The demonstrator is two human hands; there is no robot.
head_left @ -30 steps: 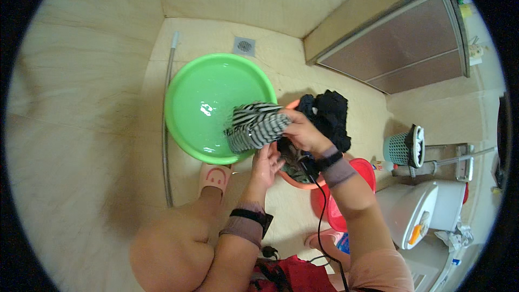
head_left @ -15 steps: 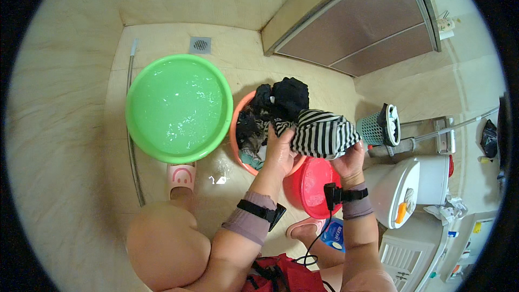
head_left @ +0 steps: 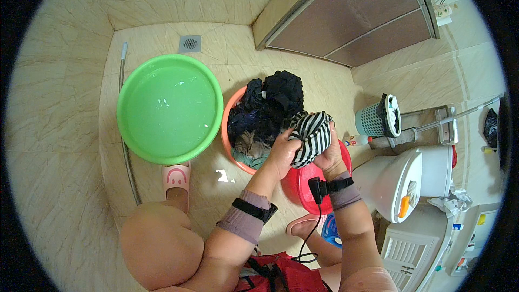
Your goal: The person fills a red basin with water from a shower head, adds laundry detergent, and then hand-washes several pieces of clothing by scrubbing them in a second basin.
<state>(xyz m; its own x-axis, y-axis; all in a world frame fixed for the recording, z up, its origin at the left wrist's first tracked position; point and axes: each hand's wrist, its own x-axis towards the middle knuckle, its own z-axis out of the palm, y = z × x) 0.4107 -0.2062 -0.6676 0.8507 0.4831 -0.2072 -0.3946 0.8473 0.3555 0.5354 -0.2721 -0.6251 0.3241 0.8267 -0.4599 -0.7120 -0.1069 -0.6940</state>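
1. Head view: the tiled floor (head_left: 65, 130) fills most of the picture, with a square drain (head_left: 190, 43) near its far edge and a thin hose (head_left: 125, 130) lying along the left side of the basins
2. A large green basin (head_left: 170, 108) holding clear water stands on the floor, left of the hands
3. Touching its right side is an orange basin (head_left: 226, 130) piled with dark laundry (head_left: 267, 103)
4. A white toilet (head_left: 403, 181) stands at the right, with a small teal basket (head_left: 373, 120) beyond it
5. A red basin (head_left: 308, 184) sits directly below the hands, just beside the orange one
6. The striped black-and-white garment (head_left: 312, 139) is bunched up and held in the air above the red basin's near rim, at the edge of the laundry pile
7. The left hand (head_left: 282, 154) is closed on the garment's left side; the right hand (head_left: 330, 158) grips its right side, fingers curled into the cloth
8. A pink slipper (head_left: 176, 177) rests on the floor under the green basin's near rim
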